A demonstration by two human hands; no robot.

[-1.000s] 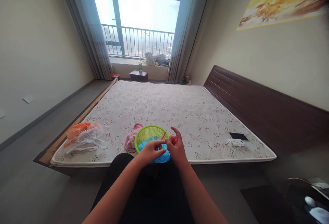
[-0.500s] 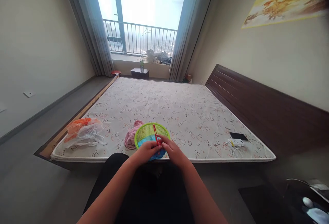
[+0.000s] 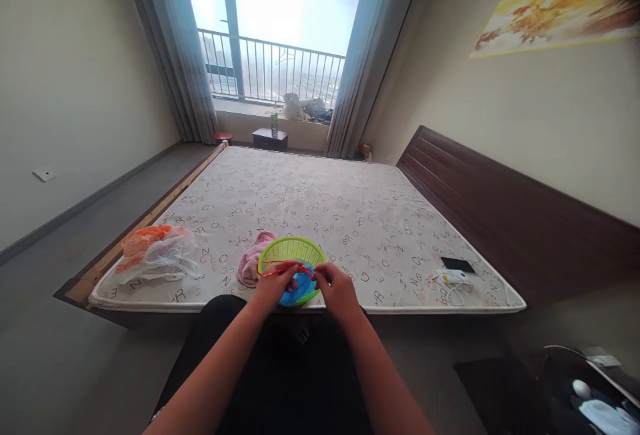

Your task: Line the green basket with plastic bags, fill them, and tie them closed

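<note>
In the head view a red cord (image 3: 280, 266) is stretched between both hands, above the front of a lime-green plastic basket (image 3: 291, 246). My left hand (image 3: 275, 284) is closed on the cord, a loop of which extends to the left. The fingertips of my right hand (image 3: 334, 284) pinch its other end, near the basket's right rim. Blue thin material (image 3: 295, 294), plastic-looking, lies in the basket below my fingers. I cannot tell whether the cord is joined to it. A pink towel (image 3: 250, 264) lies crumpled against the basket's left side.
The basket stands near the front edge of a letter-print mattress (image 3: 310, 202). Orange and clear plastic bags (image 3: 160, 252) lie at the left. A dark phone-like slab (image 3: 457, 264) and a white charger with cable (image 3: 456, 278) lie at the right, before a wooden headboard (image 3: 480, 202).
The red cord went from an upright loop to a sideways stretch. My hands moved apart, the right one to the right, uncovering more blue material. The view shifted slightly.
</note>
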